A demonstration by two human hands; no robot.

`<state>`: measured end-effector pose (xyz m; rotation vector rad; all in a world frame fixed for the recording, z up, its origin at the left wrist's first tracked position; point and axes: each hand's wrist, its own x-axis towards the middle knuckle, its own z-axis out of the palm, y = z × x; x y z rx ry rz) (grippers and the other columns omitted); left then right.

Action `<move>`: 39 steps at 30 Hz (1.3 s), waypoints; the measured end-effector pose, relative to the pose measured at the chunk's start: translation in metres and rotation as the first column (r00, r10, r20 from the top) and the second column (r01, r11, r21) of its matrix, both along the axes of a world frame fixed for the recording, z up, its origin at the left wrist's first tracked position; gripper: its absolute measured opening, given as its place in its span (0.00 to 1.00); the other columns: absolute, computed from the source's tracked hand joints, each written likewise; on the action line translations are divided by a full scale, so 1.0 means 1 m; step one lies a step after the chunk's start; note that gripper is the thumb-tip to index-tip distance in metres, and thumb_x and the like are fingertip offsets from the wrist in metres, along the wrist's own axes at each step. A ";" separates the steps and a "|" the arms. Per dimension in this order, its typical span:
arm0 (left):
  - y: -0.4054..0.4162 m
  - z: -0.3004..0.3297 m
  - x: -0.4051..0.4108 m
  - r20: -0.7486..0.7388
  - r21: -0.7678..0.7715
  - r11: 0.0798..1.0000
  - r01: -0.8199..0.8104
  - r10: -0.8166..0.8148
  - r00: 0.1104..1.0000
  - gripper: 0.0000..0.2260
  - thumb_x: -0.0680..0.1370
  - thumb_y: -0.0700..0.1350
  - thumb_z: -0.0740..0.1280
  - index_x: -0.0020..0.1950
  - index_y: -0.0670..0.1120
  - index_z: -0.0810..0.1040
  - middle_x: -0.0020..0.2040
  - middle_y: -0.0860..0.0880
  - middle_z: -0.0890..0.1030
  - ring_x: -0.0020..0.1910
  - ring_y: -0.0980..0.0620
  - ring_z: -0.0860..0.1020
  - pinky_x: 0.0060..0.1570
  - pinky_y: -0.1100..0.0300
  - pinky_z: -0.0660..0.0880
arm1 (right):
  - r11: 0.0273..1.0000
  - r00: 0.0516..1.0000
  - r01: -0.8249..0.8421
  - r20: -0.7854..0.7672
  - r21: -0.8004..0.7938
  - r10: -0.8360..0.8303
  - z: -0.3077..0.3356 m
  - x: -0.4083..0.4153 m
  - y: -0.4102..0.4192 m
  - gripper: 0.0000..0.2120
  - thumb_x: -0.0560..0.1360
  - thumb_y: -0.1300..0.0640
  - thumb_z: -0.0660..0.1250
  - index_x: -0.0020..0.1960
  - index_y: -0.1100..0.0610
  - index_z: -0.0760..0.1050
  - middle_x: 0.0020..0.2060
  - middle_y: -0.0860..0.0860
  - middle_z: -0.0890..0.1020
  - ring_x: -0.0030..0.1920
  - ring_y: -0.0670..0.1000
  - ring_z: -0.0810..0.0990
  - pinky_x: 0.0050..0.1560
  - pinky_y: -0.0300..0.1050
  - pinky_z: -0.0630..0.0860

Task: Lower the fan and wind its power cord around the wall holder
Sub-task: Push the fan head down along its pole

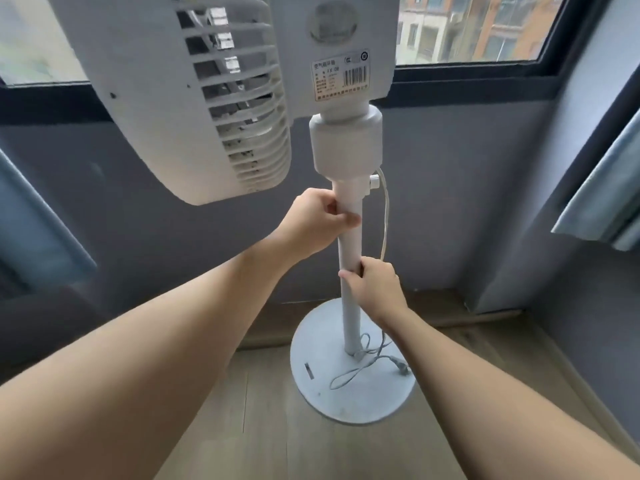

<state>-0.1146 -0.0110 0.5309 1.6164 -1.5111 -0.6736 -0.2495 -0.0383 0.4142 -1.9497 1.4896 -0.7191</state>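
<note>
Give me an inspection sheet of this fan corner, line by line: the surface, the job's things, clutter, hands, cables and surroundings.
Surface: wooden floor, with the fan's round base standing on it.
Job's things: white standing fan; fan head raised, pole upright. No wall holder in view.
Clutter: nothing seen.
Hands: left hand grips the upper pole just below the collar; right hand grips the pole lower down.
Cables: power cord hangs down beside the pole from near the knob; its loose loops and the plug lie on the base, unplugged.
Surroundings: grey wall, window above with buildings outside, blue curtains on both sides.
</note>
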 end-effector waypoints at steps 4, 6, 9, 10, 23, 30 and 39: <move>0.028 0.121 -0.043 0.014 0.001 0.998 0.059 -0.059 0.998 0.06 0.72 0.46 0.71 0.43 0.45 0.84 0.36 0.48 0.82 0.30 0.56 0.73 0.31 0.63 0.71 | 0.997 0.997 0.074 0.017 0.032 -0.074 0.119 -0.044 0.034 0.12 0.73 0.45 0.66 0.44 0.54 0.77 0.39 0.49 0.82 0.42 0.54 0.81 0.46 0.51 0.80; 0.042 0.165 -0.065 0.030 0.000 0.996 0.091 -0.090 0.995 0.07 0.72 0.47 0.71 0.42 0.43 0.83 0.33 0.49 0.79 0.28 0.57 0.70 0.28 0.64 0.68 | 0.994 0.994 0.108 0.019 0.016 -0.108 0.161 -0.069 0.053 0.11 0.73 0.45 0.67 0.43 0.54 0.77 0.38 0.48 0.82 0.40 0.53 0.80 0.45 0.51 0.80; 0.061 0.202 -0.096 0.036 -0.024 0.988 0.152 -0.151 0.988 0.08 0.71 0.47 0.71 0.41 0.42 0.83 0.32 0.49 0.78 0.28 0.56 0.70 0.29 0.63 0.68 | 0.987 0.987 0.160 -0.005 -0.015 -0.160 0.201 -0.103 0.084 0.11 0.73 0.45 0.67 0.40 0.53 0.76 0.35 0.46 0.80 0.37 0.51 0.79 0.39 0.44 0.75; 0.066 0.209 -0.105 0.034 -0.030 0.985 0.168 -0.167 0.985 0.08 0.71 0.47 0.71 0.41 0.42 0.83 0.32 0.50 0.78 0.27 0.56 0.71 0.29 0.63 0.69 | 0.982 0.982 0.187 -0.006 -0.021 -0.187 0.209 -0.113 0.094 0.11 0.73 0.45 0.67 0.39 0.52 0.75 0.34 0.45 0.79 0.36 0.50 0.78 0.38 0.43 0.73; 0.148 0.248 -0.271 0.072 -0.075 0.830 0.553 -0.549 0.833 0.06 0.70 0.47 0.75 0.42 0.44 0.85 0.35 0.48 0.84 0.33 0.51 0.81 0.32 0.60 0.76 | 0.777 0.777 0.629 -0.028 0.001 -0.629 0.260 -0.258 0.243 0.15 0.72 0.45 0.68 0.48 0.58 0.80 0.43 0.52 0.83 0.40 0.54 0.82 0.44 0.52 0.83; 0.249 0.263 -0.414 0.100 -0.074 0.705 0.706 -0.699 0.708 0.09 0.69 0.48 0.75 0.41 0.43 0.84 0.36 0.45 0.84 0.36 0.45 0.83 0.37 0.53 0.80 | 0.614 0.615 0.789 0.001 -0.025 -0.789 0.271 -0.383 0.364 0.16 0.71 0.44 0.68 0.48 0.56 0.80 0.44 0.52 0.84 0.43 0.55 0.84 0.47 0.51 0.82; 0.436 0.261 -0.608 0.131 -0.089 0.535 0.840 -0.830 0.542 0.10 0.69 0.48 0.75 0.41 0.41 0.84 0.38 0.43 0.85 0.39 0.44 0.83 0.40 0.51 0.80 | 0.403 0.402 0.913 -0.033 -0.056 -0.915 0.268 -0.555 0.574 0.13 0.71 0.44 0.67 0.41 0.54 0.77 0.38 0.50 0.82 0.41 0.55 0.81 0.40 0.42 0.76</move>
